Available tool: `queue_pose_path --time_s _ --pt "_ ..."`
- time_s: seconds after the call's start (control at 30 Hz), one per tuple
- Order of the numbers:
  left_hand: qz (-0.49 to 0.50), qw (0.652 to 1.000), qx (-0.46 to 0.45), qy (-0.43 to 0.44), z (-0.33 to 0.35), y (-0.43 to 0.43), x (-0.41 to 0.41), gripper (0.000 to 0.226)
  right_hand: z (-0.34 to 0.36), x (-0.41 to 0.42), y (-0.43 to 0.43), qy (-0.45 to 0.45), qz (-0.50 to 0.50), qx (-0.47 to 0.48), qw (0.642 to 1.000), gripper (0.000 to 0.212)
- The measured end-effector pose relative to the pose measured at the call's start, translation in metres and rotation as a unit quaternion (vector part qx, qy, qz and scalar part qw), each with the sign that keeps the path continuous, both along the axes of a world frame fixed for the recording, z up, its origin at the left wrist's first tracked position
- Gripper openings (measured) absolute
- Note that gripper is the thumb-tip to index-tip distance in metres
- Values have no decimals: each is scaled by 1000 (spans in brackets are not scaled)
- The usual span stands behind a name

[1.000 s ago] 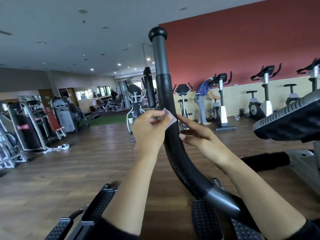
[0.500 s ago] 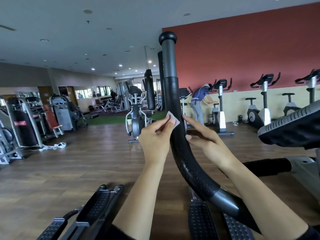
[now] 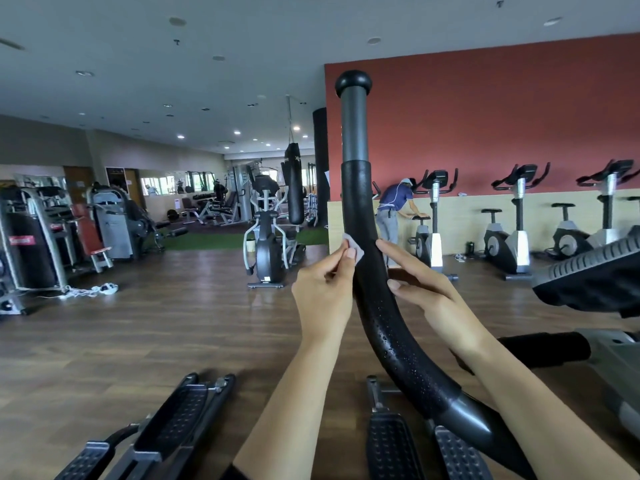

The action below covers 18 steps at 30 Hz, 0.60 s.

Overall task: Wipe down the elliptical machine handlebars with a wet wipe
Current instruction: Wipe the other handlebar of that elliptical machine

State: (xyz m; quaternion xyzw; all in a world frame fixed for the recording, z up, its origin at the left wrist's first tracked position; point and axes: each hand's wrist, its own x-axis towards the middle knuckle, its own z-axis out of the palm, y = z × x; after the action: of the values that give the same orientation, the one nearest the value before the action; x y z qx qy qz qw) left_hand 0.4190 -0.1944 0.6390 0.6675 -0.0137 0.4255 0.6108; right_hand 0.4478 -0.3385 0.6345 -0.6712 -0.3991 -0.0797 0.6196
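Left fingers (image 3: pixel 349 253): curled, wet wipe (image 3: pixel 354 247) pinched between thumb and fingertips. The wipe, a small folded white pad, was pressed on the left flank of the handlebar (image 3: pixel 360 209), about frame centre. Left hand (image 3: pixel 322 296) was held just left of the bar, forearm rising from bottom centre.

Right fingers (image 3: pixel 393 251): kept nearly straight and close together, nothing held. Tips were laid on the bar's right flank, level with the wipe, with the thumb lower against the foam. Right hand (image 3: pixel 429 299) was judged to be steadying, not gripping.

The bar's black foam grip was seen curving from lower right up to centre, with a grey tube and round cap (image 3: pixel 353 83) above.

Progress, as judged:
- Water beads were seen on the foam below the hands; none could be made out above.
- The lower curve was taken as wetted and wiped, with the wipe sitting roughly mid-grip.
- Left to do: upper foam, grey tube, cap.
- The bar's far side was hidden, so its state cannot be told.
- A second black grip (image 3: pixel 543 348), right of centre and partly hidden by the right forearm, showed no beads and was taken as untouched.
- Under half was reckoned done.

Pedals (image 3: pixel 391 448) were seen along the bottom edge, and a person (image 3: pixel 394 206) at an exercise bike by the red wall.
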Motion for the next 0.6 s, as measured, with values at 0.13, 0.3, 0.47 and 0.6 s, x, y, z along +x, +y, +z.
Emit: queue_pose_path --time_s 0.13,0.3,0.47,0.6 --pt "-14 1000 0 -5 16 8 16 21 1 1 1 -8 4 -4 1000 53" --pt "10 1000 11 -8 17 5 15 22 0 -2 -3 3 5 -26 1000 52" --pt "19 998 44 -37 -20 -9 -27 23 -9 -8 -17 11 28 -59 998 58" --pt "16 997 15 -68 -49 -21 -47 23 -25 -16 -27 4 44 -73 996 59"
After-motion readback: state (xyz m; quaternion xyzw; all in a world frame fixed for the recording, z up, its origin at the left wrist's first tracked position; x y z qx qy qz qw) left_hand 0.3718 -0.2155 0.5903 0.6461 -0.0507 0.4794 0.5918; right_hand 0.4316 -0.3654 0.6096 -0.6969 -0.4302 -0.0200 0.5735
